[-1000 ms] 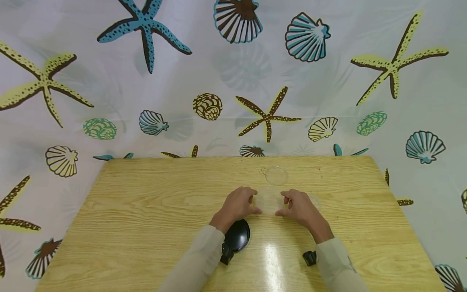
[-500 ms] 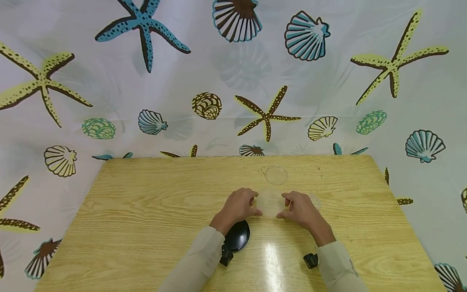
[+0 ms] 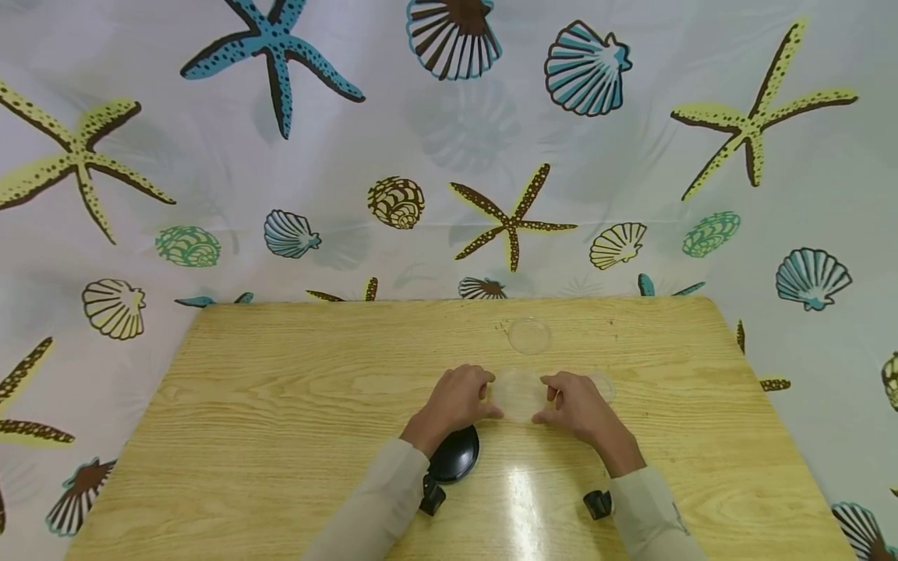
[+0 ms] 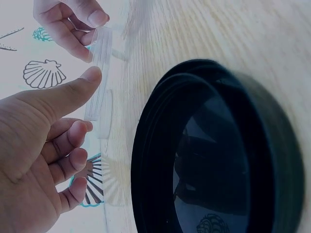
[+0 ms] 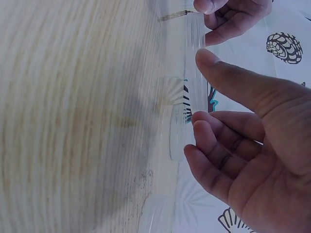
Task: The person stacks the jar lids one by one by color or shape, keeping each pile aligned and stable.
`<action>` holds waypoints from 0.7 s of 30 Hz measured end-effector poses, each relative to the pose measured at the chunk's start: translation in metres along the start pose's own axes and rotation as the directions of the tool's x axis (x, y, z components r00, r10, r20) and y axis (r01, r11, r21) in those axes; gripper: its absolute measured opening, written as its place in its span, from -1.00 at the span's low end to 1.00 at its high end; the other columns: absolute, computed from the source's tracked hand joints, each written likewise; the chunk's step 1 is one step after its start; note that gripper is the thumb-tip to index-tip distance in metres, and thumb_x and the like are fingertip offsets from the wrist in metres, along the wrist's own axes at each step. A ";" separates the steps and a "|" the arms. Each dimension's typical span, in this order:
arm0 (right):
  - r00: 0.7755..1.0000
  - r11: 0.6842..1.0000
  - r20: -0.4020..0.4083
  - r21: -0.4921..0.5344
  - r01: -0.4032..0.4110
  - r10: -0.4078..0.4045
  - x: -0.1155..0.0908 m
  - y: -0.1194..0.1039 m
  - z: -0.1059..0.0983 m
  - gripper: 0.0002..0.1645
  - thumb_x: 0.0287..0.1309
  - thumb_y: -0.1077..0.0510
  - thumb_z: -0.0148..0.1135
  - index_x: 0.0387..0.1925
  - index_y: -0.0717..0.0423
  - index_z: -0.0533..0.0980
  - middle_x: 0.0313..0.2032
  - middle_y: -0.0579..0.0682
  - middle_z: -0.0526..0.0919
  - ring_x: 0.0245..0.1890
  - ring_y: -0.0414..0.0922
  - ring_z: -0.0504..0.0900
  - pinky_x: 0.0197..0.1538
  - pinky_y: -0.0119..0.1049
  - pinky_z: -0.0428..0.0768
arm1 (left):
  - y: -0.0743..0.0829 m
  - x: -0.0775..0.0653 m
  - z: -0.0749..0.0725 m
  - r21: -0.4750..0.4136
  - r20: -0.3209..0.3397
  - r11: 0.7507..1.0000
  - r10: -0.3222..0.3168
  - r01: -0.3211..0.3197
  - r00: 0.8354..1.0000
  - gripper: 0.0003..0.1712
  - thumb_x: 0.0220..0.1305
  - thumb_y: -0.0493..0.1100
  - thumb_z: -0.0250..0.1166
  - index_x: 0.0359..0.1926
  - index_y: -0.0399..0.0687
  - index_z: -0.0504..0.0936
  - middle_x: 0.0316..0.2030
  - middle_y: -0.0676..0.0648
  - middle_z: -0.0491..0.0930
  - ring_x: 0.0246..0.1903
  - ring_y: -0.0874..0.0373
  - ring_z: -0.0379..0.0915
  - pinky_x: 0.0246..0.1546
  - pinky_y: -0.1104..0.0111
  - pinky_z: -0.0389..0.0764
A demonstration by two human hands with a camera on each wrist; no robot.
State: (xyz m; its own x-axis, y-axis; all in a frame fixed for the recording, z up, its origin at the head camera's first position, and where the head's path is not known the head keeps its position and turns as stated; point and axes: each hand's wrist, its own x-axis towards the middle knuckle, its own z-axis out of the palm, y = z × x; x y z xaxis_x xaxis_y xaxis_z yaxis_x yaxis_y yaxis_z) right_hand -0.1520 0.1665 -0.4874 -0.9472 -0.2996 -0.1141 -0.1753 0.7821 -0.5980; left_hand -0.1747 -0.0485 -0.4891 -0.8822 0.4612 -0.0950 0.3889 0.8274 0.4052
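Between both hands is a clear, shallow round dish [image 3: 517,395], like a petri dish. Its edge shows stacked layers [image 4: 98,80] in the left wrist view. My left hand [image 3: 459,397] grips the dish's left side between thumb and fingers. On the opposite side my right hand [image 3: 574,405] pinches the rim, thumb on the near side. In the right wrist view the clear edge [image 5: 196,77] stands just above the table. A second clear round piece [image 3: 529,335] lies beyond the hands, and a third [image 3: 603,387] is partly hidden behind my right hand.
A shiny black round dish [image 3: 454,456] sits on the wooden table [image 3: 281,436] under my left wrist, its raised rim [image 4: 265,145] close to the left wrist camera. Black wrist cameras hang by both sleeves. A shell-and-starfish patterned cloth [image 3: 337,171] stands behind the table.
Both hands have drawn the clear dish slightly toward me, keeping their grip. The two other clear pieces and the black dish stay in place.
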 end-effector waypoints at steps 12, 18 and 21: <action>1.000 1.000 -0.013 -0.017 0.002 -0.002 -0.008 0.001 0.003 -0.29 -0.12 0.07 0.51 0.09 0.30 0.51 -0.42 -0.06 0.52 -0.51 -0.24 0.40 -0.41 -0.37 0.39 | 0.004 -0.004 0.003 0.078 0.014 0.997 0.016 -0.017 1.000 -0.56 -0.01 0.16 0.44 -0.25 -0.05 0.64 -0.58 0.10 0.39 -0.55 0.21 0.26 -0.37 0.31 0.21; 1.000 1.000 -0.001 -0.027 -0.001 0.001 -0.012 0.000 0.004 -0.31 -0.11 0.06 0.50 0.08 0.29 0.52 -0.45 -0.06 0.49 -0.53 -0.22 0.37 -0.44 -0.37 0.35 | 0.005 -0.006 0.004 0.094 0.031 0.995 0.020 -0.023 0.999 -0.36 0.00 0.17 0.43 0.04 -0.09 0.63 -0.50 0.08 0.48 -0.50 0.23 0.31 -0.24 0.24 0.35; 1.000 1.000 -0.006 -0.023 -0.004 0.004 -0.014 0.000 0.005 -0.30 -0.12 0.06 0.51 0.08 0.30 0.52 -0.46 -0.05 0.49 -0.53 -0.22 0.36 -0.45 -0.37 0.34 | 0.005 -0.008 0.006 0.108 0.026 0.994 0.032 -0.034 0.999 -0.34 -0.01 0.18 0.43 0.06 -0.10 0.62 -0.48 0.06 0.52 -0.49 0.23 0.34 -0.19 0.21 0.40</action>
State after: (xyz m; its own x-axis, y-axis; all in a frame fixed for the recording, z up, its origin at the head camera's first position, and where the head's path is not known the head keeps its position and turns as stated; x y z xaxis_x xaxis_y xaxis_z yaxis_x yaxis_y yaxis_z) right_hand -0.1377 0.1677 -0.4895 -0.9494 -0.2935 -0.1119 -0.1777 0.7954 -0.5794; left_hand -0.1645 -0.0463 -0.4917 -0.8621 0.4955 -0.1061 0.4453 0.8408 0.3080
